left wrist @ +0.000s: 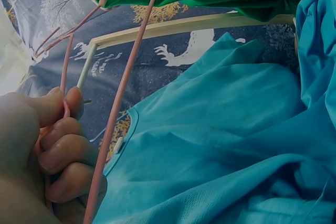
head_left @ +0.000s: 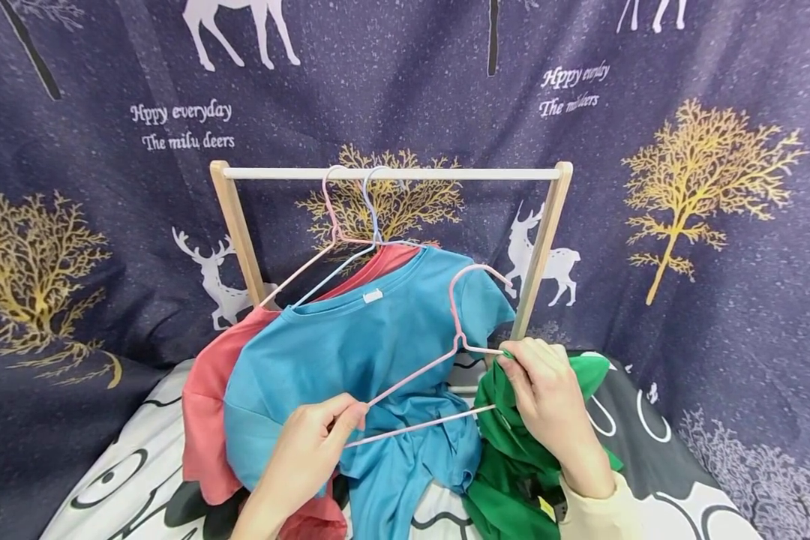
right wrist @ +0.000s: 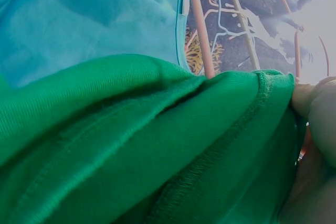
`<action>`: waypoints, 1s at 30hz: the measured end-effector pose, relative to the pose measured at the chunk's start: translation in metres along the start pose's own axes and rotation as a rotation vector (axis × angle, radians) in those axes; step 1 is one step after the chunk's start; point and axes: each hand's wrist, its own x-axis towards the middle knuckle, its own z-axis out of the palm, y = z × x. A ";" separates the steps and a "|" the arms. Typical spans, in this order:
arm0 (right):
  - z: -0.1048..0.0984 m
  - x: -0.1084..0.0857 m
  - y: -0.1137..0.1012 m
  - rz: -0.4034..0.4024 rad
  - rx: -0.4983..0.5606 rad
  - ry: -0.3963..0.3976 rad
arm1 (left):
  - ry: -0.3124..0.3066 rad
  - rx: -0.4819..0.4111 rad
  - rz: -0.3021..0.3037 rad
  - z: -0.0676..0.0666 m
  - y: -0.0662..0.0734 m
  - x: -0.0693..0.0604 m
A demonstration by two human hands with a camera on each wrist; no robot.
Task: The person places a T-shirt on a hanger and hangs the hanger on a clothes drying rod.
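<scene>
My left hand (head_left: 310, 442) grips a pink hanger (head_left: 415, 375) near its left end, thumb and fingers curled round the wire. The hanger's hook points up and to the right. A green shirt (head_left: 513, 465) is bunched over the hanger's right end. At its collar edge, my right hand (head_left: 553, 397) pinches the fabric together with the hanger's upper wire. In the right wrist view the green cloth (right wrist: 157, 145) covers that end of the hanger, so its tip is hidden. Behind the hands hangs a blue shirt (head_left: 351, 337) on a light blue hanger (head_left: 376, 217).
A small rack with a white rail (head_left: 439, 174) and wooden legs (head_left: 547, 240) stands behind. A red shirt (head_left: 209, 420) hangs there on another pink hanger (head_left: 328, 202), partly behind the blue one. Patterned bedding (head_left: 121, 465) lies below, and a dark printed curtain (head_left: 405, 90) forms the backdrop.
</scene>
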 end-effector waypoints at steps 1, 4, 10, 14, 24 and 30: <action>0.000 0.000 0.000 -0.002 0.000 0.002 | -0.009 -0.006 -0.007 0.001 0.000 0.000; 0.000 0.000 0.001 -0.001 0.000 -0.002 | -0.027 -0.005 -0.013 0.004 0.000 0.000; 0.000 0.001 0.001 -0.011 -0.016 0.008 | -0.016 0.002 0.019 0.011 0.001 0.001; 0.000 0.001 0.002 -0.007 -0.014 -0.008 | -0.023 0.006 0.008 0.017 0.001 0.002; 0.002 -0.002 0.004 -0.006 -0.014 -0.020 | -0.041 -0.018 -0.033 0.024 0.001 0.001; 0.000 -0.001 0.008 -0.004 0.025 -0.022 | 0.043 0.082 0.041 0.023 0.002 0.001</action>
